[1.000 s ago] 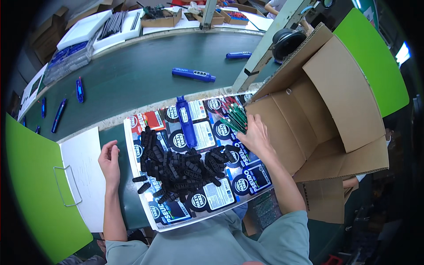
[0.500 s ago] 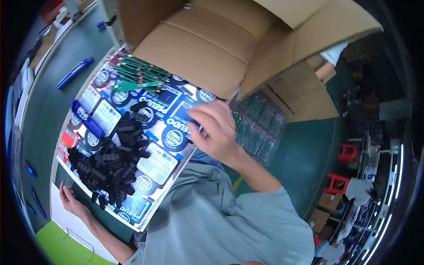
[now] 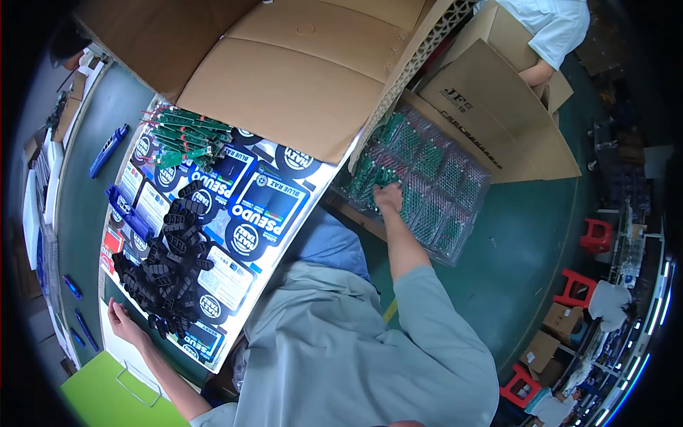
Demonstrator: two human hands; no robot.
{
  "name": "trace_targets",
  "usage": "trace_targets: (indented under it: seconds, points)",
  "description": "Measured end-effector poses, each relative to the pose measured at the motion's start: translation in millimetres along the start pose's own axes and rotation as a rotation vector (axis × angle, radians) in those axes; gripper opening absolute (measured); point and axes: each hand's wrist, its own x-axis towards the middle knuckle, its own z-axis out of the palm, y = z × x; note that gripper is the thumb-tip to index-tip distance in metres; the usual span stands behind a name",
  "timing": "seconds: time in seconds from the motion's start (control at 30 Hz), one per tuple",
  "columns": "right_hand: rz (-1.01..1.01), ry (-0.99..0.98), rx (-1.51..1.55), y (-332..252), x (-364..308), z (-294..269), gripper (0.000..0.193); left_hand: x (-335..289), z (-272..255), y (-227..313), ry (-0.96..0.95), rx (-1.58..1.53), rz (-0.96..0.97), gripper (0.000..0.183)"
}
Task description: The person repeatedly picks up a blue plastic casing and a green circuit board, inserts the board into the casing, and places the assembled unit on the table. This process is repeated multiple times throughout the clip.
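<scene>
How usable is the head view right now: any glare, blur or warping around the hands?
Head view: strong fisheye bending, with black corners and the cardboard box edges curving. Lighting is even, no hard shadows; mild sheen on the clear tray of green boards. The right hand on that tray is reasonably sharp; the left hand near the rim beside the black parts looks stretched.

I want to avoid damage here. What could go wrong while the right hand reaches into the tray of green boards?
The right hand reaches far sideways to the clear tray of green boards; it sits low beside the table, so boards could be knocked loose. The black parts pile near the left hand and the sheet's edge, and might slide off.
</scene>
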Motion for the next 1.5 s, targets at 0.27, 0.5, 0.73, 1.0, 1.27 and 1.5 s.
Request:
trace_targets:
  seconds: [0.27, 0.5, 0.73, 1.0, 1.27, 1.5]
  points:
    - [0.164, 0.017, 0.0, -23.6, 6.4, 20.2, 0.079, -3.4, -1.8, -4.2, 0.002, 0.072, 0.033, 0.027]
    - [0.141, 0.061, 0.154, -11.2, 23.2, 39.7, 0.072, -4.3, 1.5, 1.9, -0.015, 0.042, 0.017, 0.028]
    - [-0.034, 0.185, 0.587, -43.8, 11.6, 37.5, 0.065, -10.8, 1.3, 4.9, -0.002, 0.006, -0.014, 0.028]
    - [-0.208, 0.038, 0.239, -58.4, 41.1, 90.1, 0.058, -15.0, 6.8, 19.0, 0.01, 0.019, -0.014, 0.028]
    - [-0.112, 0.122, 0.308, -79.2, 22.7, 83.3, 0.057, -19.4, 8.5, 26.2, 0.024, 0.058, -0.023, 0.027]
    - [-0.01, 0.188, 0.341, -98.5, 8.5, 80.9, 0.056, -17.7, 13.3, 26.6, 0.021, 0.055, 0.003, 0.027]
